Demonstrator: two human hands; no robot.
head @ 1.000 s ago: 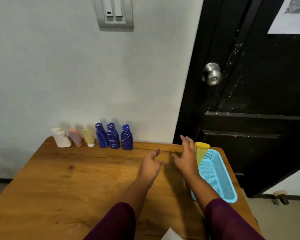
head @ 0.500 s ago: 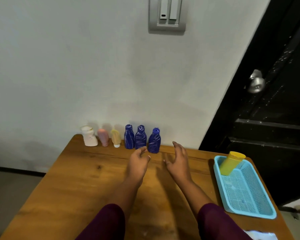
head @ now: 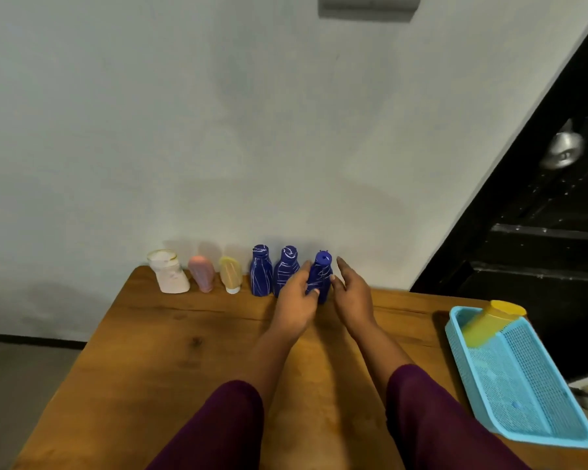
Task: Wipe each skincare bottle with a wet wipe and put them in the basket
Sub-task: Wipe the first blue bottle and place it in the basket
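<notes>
The left hand (head: 294, 301) pinched the rightmost dark blue bottle (head: 320, 278) between thumb and curled fingers, and the right hand (head: 352, 295) was open just beside it, fingers straight, thumb touching its side. The bottle stood upright, cap up, at the table's (head: 184, 351) far edge. It was last in a row of six with two other dark blue bottles (head: 261, 273), one white bottle (head: 170, 274), one pink tube (head: 201, 273) and one pale yellow tube (head: 230, 273). A single yellow bottle (head: 482, 329) leaned against the far end of the one blue basket (head: 530, 385) by the right edge.

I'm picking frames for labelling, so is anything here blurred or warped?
Head view: the doorknob is smeared by motion; the door edge leans, likely wide-angle warp or head tilt; the bottles look soft, labels unreadable, with faint shadows on the wall behind.
</notes>
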